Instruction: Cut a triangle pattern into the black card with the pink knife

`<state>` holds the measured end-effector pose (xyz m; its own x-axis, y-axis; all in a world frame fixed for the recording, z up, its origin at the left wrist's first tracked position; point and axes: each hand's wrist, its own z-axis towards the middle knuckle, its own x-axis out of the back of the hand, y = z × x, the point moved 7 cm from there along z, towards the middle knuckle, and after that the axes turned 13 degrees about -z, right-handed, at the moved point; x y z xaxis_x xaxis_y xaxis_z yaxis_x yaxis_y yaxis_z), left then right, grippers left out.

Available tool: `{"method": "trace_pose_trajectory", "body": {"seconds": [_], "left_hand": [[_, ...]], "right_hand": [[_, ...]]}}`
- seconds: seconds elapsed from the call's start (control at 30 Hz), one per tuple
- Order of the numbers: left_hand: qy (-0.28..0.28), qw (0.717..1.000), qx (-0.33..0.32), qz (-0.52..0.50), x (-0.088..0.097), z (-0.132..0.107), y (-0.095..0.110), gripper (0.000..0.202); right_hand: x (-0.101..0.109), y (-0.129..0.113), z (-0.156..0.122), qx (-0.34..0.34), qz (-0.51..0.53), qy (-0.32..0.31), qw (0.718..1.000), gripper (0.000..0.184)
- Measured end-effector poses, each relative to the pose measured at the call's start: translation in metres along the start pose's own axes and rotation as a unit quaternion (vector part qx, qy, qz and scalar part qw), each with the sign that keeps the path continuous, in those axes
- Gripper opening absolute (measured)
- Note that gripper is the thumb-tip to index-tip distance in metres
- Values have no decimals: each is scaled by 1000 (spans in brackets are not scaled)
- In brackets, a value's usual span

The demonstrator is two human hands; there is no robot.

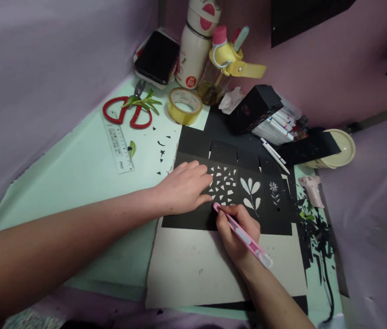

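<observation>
A black paper sheet (265, 214) with cut-out triangles, a leaf sprig and a small flower lies on a pale cutting board (186, 269). My left hand (183, 187) rests flat on the sheet's left part, fingers stretched toward the triangle cut-outs. My right hand (236, 230) is closed around a pink craft knife (243, 236), held like a pen. The knife's tip touches the sheet just below the triangles, close to my left fingertips.
Red scissors (126, 114), a clear ruler (118, 144), a tape roll (184, 105), bottles (196, 45) and a black phone (157, 57) sit at the back. A black box with white pens (269, 116), a round lid (342, 148) and paper scraps (317, 228) lie to the right.
</observation>
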<state>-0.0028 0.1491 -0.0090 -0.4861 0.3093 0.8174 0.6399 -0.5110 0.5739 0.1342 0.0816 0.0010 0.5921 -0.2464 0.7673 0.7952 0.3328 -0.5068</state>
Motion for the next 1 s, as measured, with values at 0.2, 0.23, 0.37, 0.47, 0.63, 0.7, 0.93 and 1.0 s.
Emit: {"method": "trace_pose_trajectory", "body": {"seconds": [0.2,0.23,0.37,0.47,0.63,0.7,0.93,1.0], "left_hand": [[2,1000,2,-2,-1,0,0,27],[2,1000,2,-3,-1,0,0,27],[5,1000,-1,-6,0,0,-1,26],[7,1000,-5,-7,0,0,0,26],[9,1000,-6,-5,1,0,1,26],[10,1000,-7,-5,1,0,1,26],[3,1000,-1,0,1,0,0,27],[1,1000,1,1,1,0,0,27]], "right_hand": [[-1,2,-1,4,-8,0,1000,9],[-1,1,-1,6,-9,1,1000,8],[0,-1,-1,7,-13,0,1000,7],[0,-2,-1,8,-19,-3,1000,7],[-1,-2,0,19,-26,-7,999,8],[-2,-3,0,27,-32,-11,999,8],[-1,-7,0,42,-22,-30,998,13],[-1,-6,0,45,-13,-30,998,14]]}}
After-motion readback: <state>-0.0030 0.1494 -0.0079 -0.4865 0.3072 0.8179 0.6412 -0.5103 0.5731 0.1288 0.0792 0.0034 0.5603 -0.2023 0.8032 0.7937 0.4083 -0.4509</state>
